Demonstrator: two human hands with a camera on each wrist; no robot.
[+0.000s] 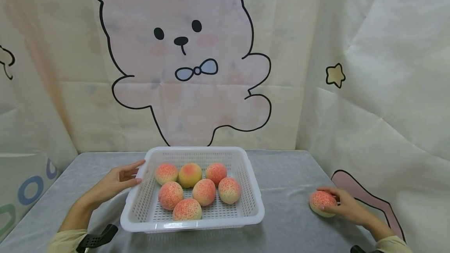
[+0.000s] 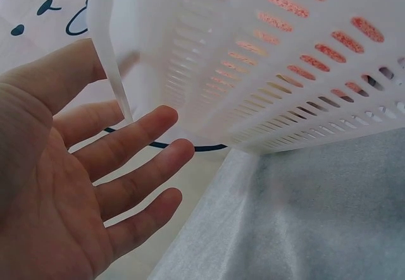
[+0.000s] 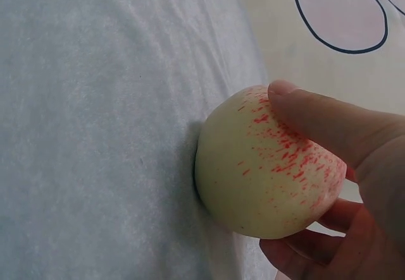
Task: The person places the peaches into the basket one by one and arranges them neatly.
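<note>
A white plastic basket [image 1: 130, 217] with slotted walls stands on the table, holding several red-speckled peaches [image 1: 170, 195]. At its left side my left hand [image 1: 117, 180] touches the rim with thumb and forefinger. The left wrist view shows this hand's [image 2: 82, 185] other fingers spread and nearly straight beside the basket's outer wall [image 2: 209, 103]. Far to the right, my right hand [image 1: 348, 206] grips a single peach [image 1: 320, 202] low at the table. In the right wrist view the thumb lies over this pale, red-flecked peach [image 3: 253, 166], with fingers curled around its far side.
A grey cloth [image 1: 281, 206] covers the table, and its surface stretches between the basket and the right hand. A curtain [image 1: 288, 69] printed with a cartoon animal hangs behind. Another light curtain [image 1: 393, 89] closes off the right side.
</note>
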